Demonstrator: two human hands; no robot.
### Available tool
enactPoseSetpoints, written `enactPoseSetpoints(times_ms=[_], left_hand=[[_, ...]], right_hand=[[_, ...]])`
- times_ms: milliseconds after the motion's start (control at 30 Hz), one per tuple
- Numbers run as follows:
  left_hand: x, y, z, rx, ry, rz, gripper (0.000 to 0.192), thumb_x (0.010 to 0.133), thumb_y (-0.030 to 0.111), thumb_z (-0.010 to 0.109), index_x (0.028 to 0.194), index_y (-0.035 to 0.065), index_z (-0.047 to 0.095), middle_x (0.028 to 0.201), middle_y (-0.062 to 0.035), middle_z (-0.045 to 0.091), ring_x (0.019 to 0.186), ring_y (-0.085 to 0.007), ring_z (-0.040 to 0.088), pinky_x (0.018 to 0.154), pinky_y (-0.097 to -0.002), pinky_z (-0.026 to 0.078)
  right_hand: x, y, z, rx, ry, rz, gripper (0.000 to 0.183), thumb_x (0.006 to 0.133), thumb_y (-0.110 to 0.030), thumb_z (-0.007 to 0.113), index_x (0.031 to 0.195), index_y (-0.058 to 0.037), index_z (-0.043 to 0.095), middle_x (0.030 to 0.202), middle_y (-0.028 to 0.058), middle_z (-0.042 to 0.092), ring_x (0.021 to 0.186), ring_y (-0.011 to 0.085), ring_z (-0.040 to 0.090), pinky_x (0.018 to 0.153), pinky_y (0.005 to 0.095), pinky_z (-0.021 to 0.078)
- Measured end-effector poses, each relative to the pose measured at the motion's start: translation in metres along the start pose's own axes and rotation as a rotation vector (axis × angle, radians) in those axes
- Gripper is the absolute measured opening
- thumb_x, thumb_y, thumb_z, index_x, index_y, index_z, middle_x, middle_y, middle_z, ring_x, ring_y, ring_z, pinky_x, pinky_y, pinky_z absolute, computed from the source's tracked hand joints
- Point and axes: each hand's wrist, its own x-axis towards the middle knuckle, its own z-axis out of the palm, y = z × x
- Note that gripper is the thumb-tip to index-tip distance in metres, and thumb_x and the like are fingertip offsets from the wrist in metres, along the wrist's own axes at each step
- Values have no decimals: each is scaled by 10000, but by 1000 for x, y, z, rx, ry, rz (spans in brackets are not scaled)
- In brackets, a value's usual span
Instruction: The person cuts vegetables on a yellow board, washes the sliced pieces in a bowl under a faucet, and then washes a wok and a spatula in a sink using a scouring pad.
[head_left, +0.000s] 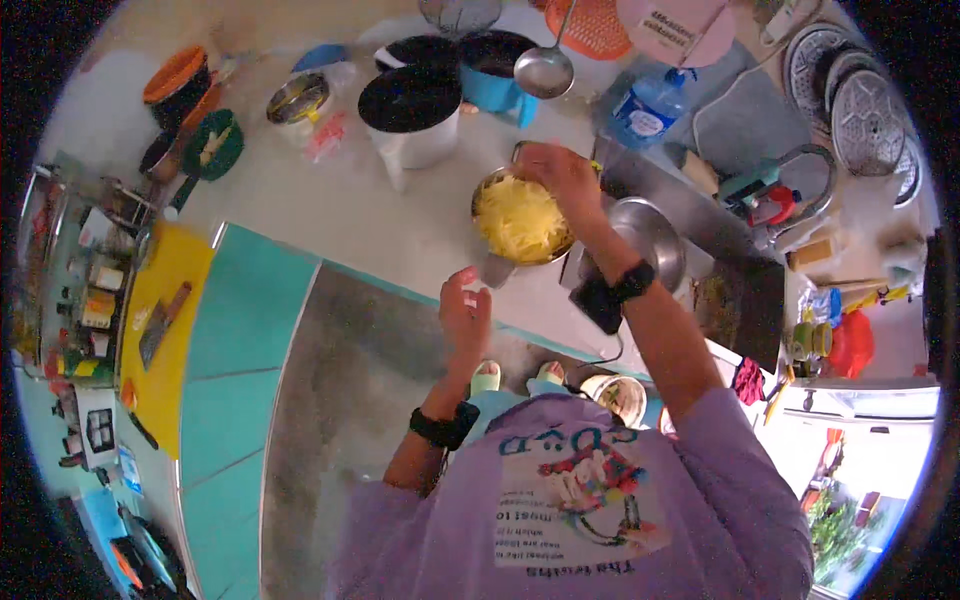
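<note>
A round metal bowl (504, 259) holding pale yellow shreds (521, 217) stands on the light countertop. My right hand (555, 169) is over the bowl's upper right side, by a dark-edged object partly behind it; the fingertips are blurred, and whether they hold anything cannot be told. In front of the counter's edge, my left hand (465, 307) is raised with its fingers curled apart and nothing in it. Under my right forearm is an empty-looking stainless steel basin (652, 240). Each wrist wears a black band.
Behind the bowl stand a white pot (420, 142), a blue container (487, 82) and a hanging metal ladle (545, 73). A large plastic water bottle (646, 112) and a sink faucet (821, 161) are on the right. At left, a cleaver (157, 330) lies on a yellow surface (187, 262).
</note>
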Motion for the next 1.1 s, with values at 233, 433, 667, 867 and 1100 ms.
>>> enactPoseSetpoints(times_ms=[233, 433, 667, 867, 1100], left_hand=[[37, -62, 18, -55, -406, -454, 291, 807, 330, 618, 945, 75, 593, 788, -34, 633, 550, -146, 574, 516, -277, 455], [36, -39, 8, -348, -578, -663, 289, 806, 356, 618, 888, 80, 600, 712, -15, 604, 565, -112, 556, 513, -270, 449], [25, -23, 27, 216, -470, 130, 242, 818, 314, 610, 813, 75, 568, 664, 0, 550, 564, -115, 504, 549, -270, 422], [-34, 0, -5, -86, -257, -313, 161, 850, 230, 573, 836, 72, 599, 710, -2, 553, 645, -128, 503, 579, -278, 411], [-101, 112, -63, -418, 87, -451, 246, 835, 304, 597, 946, 87, 623, 812, 13, 569, 742, -108, 500, 651, -269, 430]], right_hand=[[-34, -6, -60, 1803, 21, 308, 606, 908, -470, 365, 1221, 47, 421, 1265, 190, 464, 1142, 303, 465, 1026, 431, 303], [-65, -26, -156, 1098, 568, 297, 350, 913, -334, 443, 922, -15, 584, 816, 107, 600, 806, 221, 562, 760, 346, 461], [-132, 114, -207, -502, 608, 173, 245, 865, -232, 485, 971, -42, 598, 923, 119, 591, 846, 251, 564, 778, 354, 443], [-139, 129, -178, -608, 124, 423, 339, 795, -246, 573, 1060, -35, 582, 1048, 133, 579, 908, 279, 561, 801, 374, 433], [-146, 182, -135, -349, 338, 50, 304, 785, -246, 574, 993, -25, 569, 885, 127, 575, 784, 243, 537, 719, 400, 431]])
